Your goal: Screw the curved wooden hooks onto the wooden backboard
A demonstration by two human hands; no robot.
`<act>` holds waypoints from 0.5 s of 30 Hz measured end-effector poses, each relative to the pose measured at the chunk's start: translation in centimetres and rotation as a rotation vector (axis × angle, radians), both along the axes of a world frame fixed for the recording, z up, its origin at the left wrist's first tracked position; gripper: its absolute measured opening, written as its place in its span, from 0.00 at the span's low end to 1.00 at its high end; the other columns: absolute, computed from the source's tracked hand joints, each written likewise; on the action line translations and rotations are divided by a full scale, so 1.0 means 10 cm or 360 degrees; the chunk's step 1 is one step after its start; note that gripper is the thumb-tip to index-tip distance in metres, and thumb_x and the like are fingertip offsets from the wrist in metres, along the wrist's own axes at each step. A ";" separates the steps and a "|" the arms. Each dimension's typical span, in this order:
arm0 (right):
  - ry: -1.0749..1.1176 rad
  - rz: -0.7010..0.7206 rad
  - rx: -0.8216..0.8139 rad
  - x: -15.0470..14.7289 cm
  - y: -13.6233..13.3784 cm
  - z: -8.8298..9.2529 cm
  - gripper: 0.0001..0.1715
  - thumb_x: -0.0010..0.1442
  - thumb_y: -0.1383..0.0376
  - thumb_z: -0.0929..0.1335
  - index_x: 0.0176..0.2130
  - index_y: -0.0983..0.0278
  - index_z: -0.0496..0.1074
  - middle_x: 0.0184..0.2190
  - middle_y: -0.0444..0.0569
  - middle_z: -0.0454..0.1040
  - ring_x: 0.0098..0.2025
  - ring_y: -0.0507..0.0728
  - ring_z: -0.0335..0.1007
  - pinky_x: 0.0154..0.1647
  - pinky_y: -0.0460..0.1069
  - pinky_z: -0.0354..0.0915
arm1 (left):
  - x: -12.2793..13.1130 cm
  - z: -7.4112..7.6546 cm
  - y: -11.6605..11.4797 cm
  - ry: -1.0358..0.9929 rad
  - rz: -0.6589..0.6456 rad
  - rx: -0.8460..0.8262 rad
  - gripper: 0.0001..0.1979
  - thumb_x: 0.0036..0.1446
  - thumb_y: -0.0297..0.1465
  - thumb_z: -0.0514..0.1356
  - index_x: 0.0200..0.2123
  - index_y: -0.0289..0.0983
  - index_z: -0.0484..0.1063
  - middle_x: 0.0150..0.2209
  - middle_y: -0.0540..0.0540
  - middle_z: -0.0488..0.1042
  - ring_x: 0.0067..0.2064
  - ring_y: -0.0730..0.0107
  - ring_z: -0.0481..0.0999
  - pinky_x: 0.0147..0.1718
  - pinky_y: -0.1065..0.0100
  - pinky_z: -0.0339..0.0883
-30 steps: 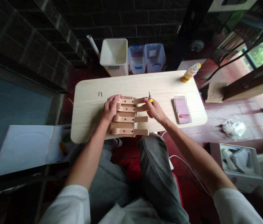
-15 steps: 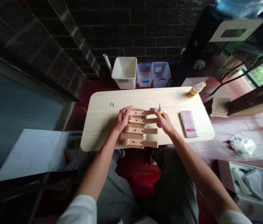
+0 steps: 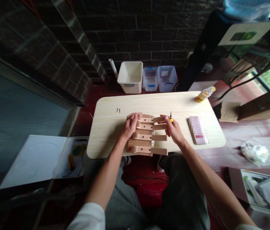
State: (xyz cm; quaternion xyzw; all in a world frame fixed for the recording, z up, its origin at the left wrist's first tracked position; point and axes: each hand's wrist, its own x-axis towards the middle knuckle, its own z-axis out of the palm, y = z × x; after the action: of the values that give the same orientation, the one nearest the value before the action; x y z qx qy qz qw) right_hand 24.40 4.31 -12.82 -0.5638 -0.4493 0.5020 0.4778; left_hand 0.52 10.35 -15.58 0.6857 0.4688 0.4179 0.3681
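Holding wooden rack [image 3: 145,137], left hand [image 3: 130,126]; pale items [image 3: 267,191] in open box [image 3: 266,218]

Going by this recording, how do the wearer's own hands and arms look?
Left hand and right hand are ungloved; no watch or bracelet shows. The left arm's short white sleeve leaves its forearm uncovered.

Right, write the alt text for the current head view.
The left hand holds a wooden rack of four slats at a pale table, while the right hand grips its farthest slat and a small screwdriver. Two screws lie back left; a yellow-based bottle, back right.
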 end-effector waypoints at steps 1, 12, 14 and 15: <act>0.0007 -0.0003 0.0000 0.00 0.00 0.00 0.35 0.63 0.41 0.62 0.55 0.63 0.72 0.37 0.53 0.78 0.15 0.47 0.54 0.12 0.46 0.49 | 0.00 0.01 0.00 0.0003 -0.0002 0.0000 0.24 0.69 0.46 0.45 0.50 0.42 0.76 0.54 0.44 0.75 0.62 0.61 0.66 0.66 0.55 0.57; 0.0038 -0.0048 0.0000 -0.01 0.04 -0.04 0.36 0.63 0.41 0.62 0.57 0.62 0.71 0.38 0.51 0.79 0.16 0.46 0.55 0.13 0.44 0.50 | 0.03 -0.01 0.00 -0.0150 0.0129 -0.0207 0.23 0.67 0.48 0.51 0.50 0.41 0.77 0.53 0.44 0.76 0.61 0.61 0.69 0.64 0.58 0.59; 0.0066 -0.0055 -0.0004 -0.02 0.06 -0.06 0.37 0.62 0.41 0.62 0.57 0.62 0.71 0.38 0.51 0.79 0.16 0.45 0.55 0.14 0.44 0.51 | 0.03 -0.01 0.00 -0.0181 0.0150 -0.0247 0.24 0.67 0.48 0.50 0.50 0.39 0.77 0.54 0.44 0.76 0.60 0.61 0.69 0.63 0.59 0.59; 0.0080 -0.0052 -0.0006 -0.02 0.07 -0.07 0.37 0.62 0.41 0.62 0.57 0.62 0.71 0.38 0.51 0.79 0.16 0.45 0.55 0.14 0.44 0.51 | 0.04 -0.01 0.00 -0.0191 0.0153 -0.0265 0.24 0.67 0.48 0.50 0.51 0.39 0.77 0.54 0.43 0.76 0.60 0.61 0.69 0.63 0.60 0.59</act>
State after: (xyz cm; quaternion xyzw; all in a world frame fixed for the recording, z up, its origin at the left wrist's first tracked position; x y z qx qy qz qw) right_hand 24.20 4.97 -13.52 -0.5591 -0.4270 0.5091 0.4959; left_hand 0.88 10.31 -15.66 0.6032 0.5115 0.4350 0.4306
